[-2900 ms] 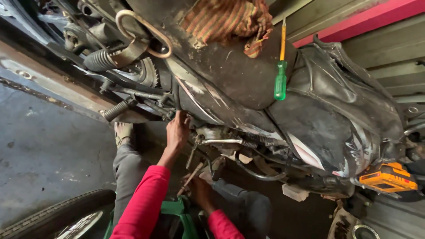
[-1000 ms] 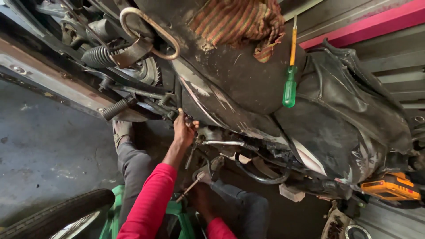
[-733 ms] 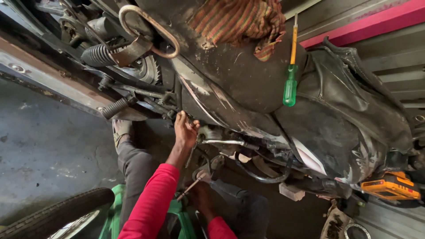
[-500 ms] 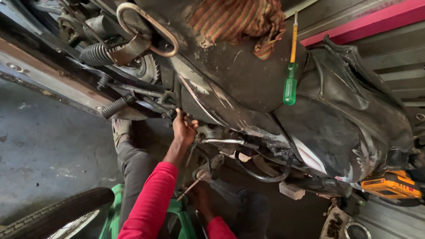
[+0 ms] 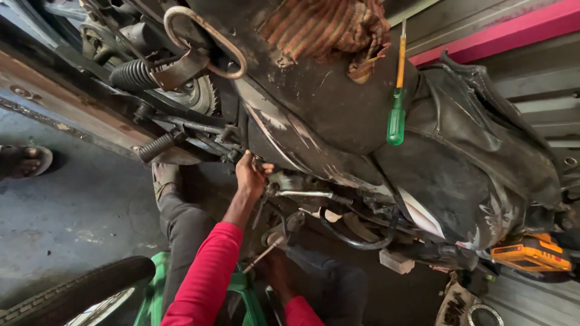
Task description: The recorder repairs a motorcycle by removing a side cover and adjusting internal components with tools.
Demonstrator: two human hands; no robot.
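A dusty black motorcycle fills the view from above. My left hand, on a red-sleeved arm, reaches to the bike's side below the seat, its fingers closed on a small fitting by the frame. Lower down, my right hand is in shadow near the engine and grips a thin metal tool that points up and to the right. What the tool's tip touches is hidden. A green-handled screwdriver lies on the seat, beside a striped cloth.
My grey-trousered leg and sandalled foot rest by a footrest peg. A green stool is under me. A tyre lies lower left, an orange power tool at the right, another person's sandalled foot at the left edge.
My left hand stays at the same spot on the bike's side, shifting its fingers slightly. The view has drifted, bringing the other person's foot into sight at the left.
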